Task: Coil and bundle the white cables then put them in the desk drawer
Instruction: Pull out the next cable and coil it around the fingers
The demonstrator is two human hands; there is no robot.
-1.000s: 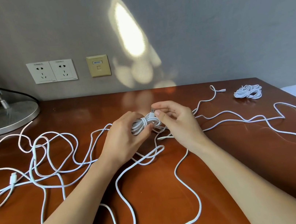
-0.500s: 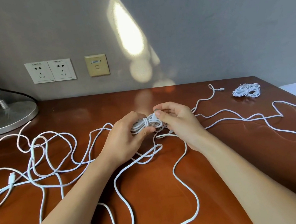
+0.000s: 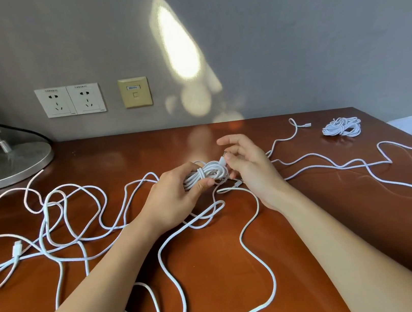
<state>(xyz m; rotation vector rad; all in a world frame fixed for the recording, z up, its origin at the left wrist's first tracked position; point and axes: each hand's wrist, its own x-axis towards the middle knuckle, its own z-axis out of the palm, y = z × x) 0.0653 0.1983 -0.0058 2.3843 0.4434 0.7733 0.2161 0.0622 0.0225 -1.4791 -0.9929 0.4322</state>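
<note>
My left grip clasps the coiled bundle above the desk, its long axis running left to right; my right grip pinches the plug end at the bundle's right tip, nearest, I judge, for tucking

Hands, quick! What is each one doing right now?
Left hand: grips the coiled cable bundle.
Right hand: pinches the plug at the bundle's end.
</note>
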